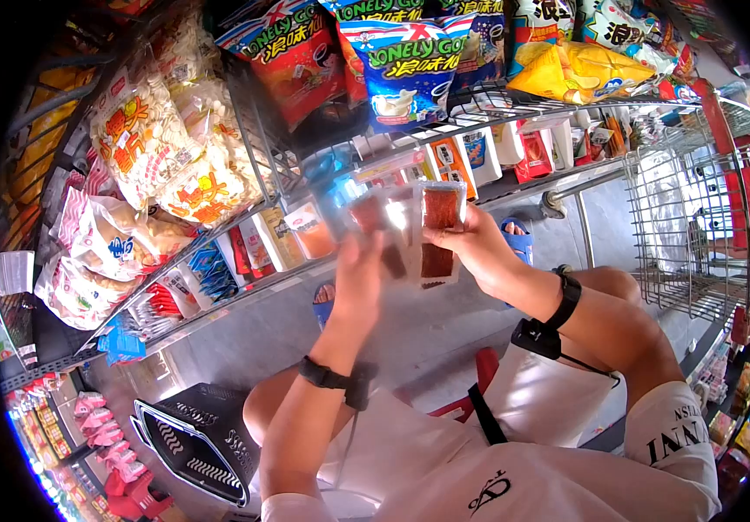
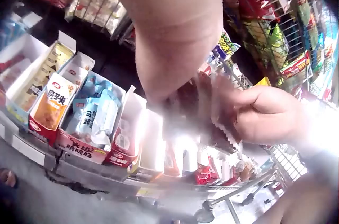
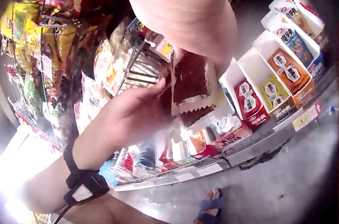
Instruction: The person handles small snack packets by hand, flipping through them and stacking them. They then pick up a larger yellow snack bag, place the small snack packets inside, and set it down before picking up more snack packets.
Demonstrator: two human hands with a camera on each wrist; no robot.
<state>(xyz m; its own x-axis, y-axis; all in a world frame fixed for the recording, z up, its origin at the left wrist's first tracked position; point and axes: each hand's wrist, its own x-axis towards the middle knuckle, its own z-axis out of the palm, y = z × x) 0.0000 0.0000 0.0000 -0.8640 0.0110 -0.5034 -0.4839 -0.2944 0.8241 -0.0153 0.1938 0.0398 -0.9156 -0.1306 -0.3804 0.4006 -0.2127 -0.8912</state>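
My right hand grips clear snack packets with reddish-brown contents, one packet upright above the thumb. Blurred by motion, my left hand holds a similar packet just beside them. In the right wrist view the left hand has its thumb at the edge of a serrated-edged packet. The left wrist view shows the right hand pinching the packets from the side, while the packets themselves are smeared. Both hands are in front of a shelf of boxed snacks.
Bagged chips fill the wire rack above. Small open snack boxes line the shelf below it. A wire cart stands at right, and a black basket is on the floor at left. Puffed snack bags hang over the left side.
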